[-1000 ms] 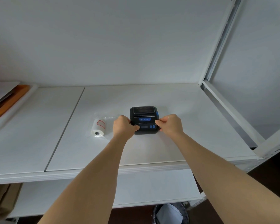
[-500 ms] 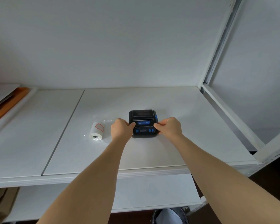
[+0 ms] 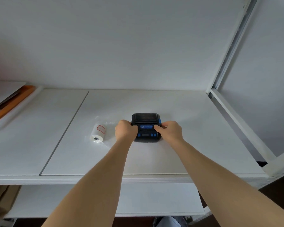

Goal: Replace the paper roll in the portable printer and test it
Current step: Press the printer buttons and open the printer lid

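The printer (image 3: 146,127), a small black box with blue buttons, sits flat on the white shelf (image 3: 154,159) near the middle of the view, its lid closed as far as the picture shows. Both hands are on it. The left hand (image 3: 125,130) is curled round the printer's 9 o'clock side with the thumb lying over the top edge; the right hand (image 3: 170,130) grasps the 3 o'clock side, thumb pressed onto the blue strip across the top, beside the blue tab at the right edge. Neither hand is loose: each is grasping the printer.

Over the last second little has changed in the grip itself. Both hands have stayed clamped on the same two sides, and the printer has not left the shelf (most of its apparent drift in the picture looks to come from the head camera tilting, not from the box sliding). The right thumb seems to have settled a touch further inward over the blue strip. My reading is that the person is feeling for the lid release or squeezing the side catches, so the task is at its very start: the lid is not yet open.

The new paper roll (image 3: 97,133) lies on its side at about 9 o'clock from the printer, just beyond the left hand and apart from it, apparently in a clear plastic wrapper (image 3: 108,126). It is untouched. At 10 o'clock, far off on the shelf's edge, lies a stack of papers and an orange folder (image 3: 11,102).
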